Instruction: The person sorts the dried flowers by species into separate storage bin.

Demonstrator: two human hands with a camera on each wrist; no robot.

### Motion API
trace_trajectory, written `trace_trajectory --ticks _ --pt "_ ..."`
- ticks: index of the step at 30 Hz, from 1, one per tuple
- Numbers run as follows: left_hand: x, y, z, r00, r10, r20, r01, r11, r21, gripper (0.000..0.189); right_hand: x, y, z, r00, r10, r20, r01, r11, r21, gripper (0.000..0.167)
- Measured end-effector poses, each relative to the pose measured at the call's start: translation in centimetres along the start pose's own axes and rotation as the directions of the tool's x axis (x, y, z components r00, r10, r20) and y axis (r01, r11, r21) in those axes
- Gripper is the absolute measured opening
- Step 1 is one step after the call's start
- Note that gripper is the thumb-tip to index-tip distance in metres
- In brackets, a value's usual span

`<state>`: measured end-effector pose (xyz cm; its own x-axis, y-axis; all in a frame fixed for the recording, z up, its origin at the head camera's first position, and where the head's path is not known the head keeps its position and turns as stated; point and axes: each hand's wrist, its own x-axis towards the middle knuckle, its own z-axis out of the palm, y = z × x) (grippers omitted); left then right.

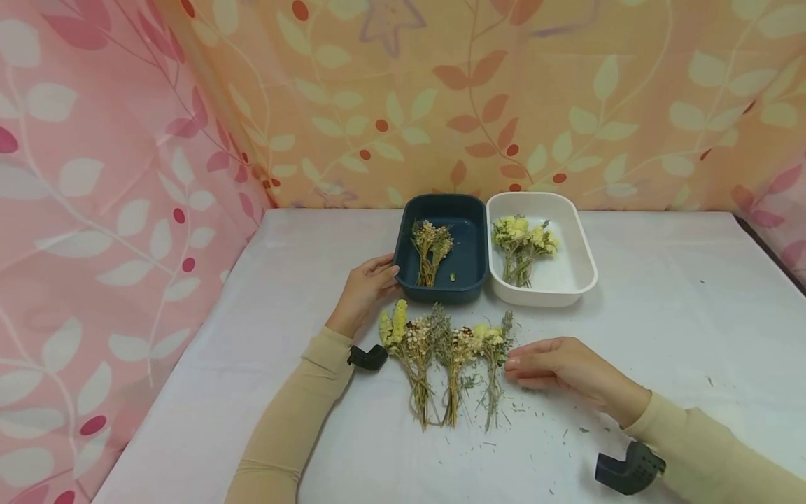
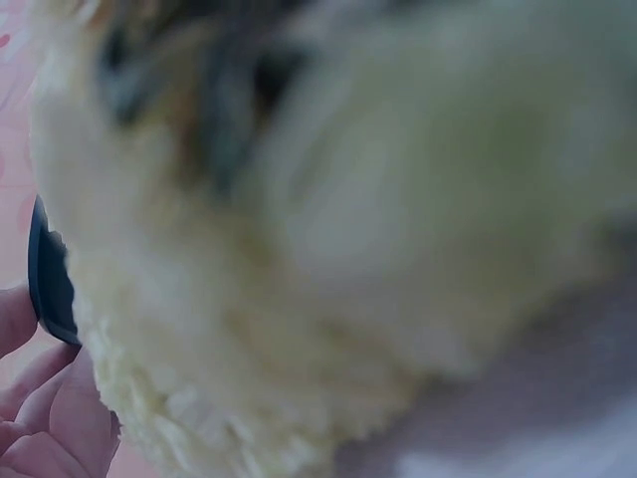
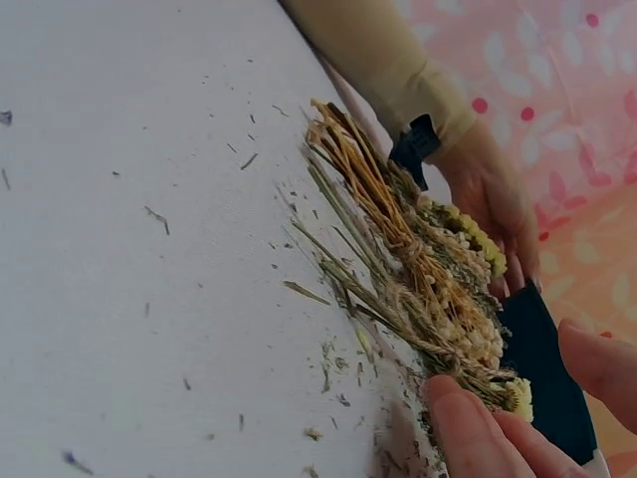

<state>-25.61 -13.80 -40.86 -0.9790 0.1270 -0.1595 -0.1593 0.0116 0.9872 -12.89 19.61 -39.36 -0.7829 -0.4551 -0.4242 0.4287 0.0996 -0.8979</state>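
A dark blue tray (image 1: 469, 255) stands at the back of the table, holding a bunch of dried flowers (image 1: 431, 253). My left hand (image 1: 367, 290) touches its left side, fingertips at the rim. In front lie tied bunches of dried flowers: a yellow and cream one (image 1: 415, 357), a cream one (image 1: 455, 371) and a pale yellow one (image 1: 492, 360). My right hand (image 1: 560, 367) is beside the pale yellow bunch, fingertips right at its stems, thumb apart from the fingers in the right wrist view. Blurred flower heads (image 2: 249, 299) cover most of the left wrist view.
A white tray (image 1: 576, 273) with yellow dried flowers (image 1: 521, 246) stands against the blue tray's right side. Loose stem bits (image 1: 582, 430) are scattered over the white tablecloth. Patterned cloth (image 1: 378, 105) hangs behind the table.
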Motion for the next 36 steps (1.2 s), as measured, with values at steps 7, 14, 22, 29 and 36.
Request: trace_trajectory --ticks 7,14,22,29,36 --pt "0.0 0.2 0.0 1.0 -0.003 -0.004 0.003 1.0 -0.011 0.049 0.4 0.7 0.6 0.998 0.054 0.019 -0.055 0.997 0.056 0.047" --pt "0.1 0.5 0.1 1.0 0.01 -0.014 -0.01 1.0 -0.012 0.048 0.9 0.8 0.9 0.997 0.074 0.035 -0.077 0.991 0.111 0.039" --pt "0.0 0.4 0.1 1.0 -0.004 -0.011 0.004 1.0 0.003 0.049 1.4 0.8 1.9 0.993 0.114 0.008 -0.114 0.988 0.108 0.029" --pt "0.1 0.4 0.1 1.0 0.008 -0.008 -0.008 1.0 0.004 0.048 1.7 0.5 2.6 0.988 0.091 -0.125 -0.1 0.993 -0.063 0.033" --pt "0.0 0.3 0.1 1.0 -0.009 -0.012 0.009 1.0 0.009 0.049 2.0 0.7 3.1 0.978 0.077 -0.194 -0.103 0.986 -0.128 0.035"
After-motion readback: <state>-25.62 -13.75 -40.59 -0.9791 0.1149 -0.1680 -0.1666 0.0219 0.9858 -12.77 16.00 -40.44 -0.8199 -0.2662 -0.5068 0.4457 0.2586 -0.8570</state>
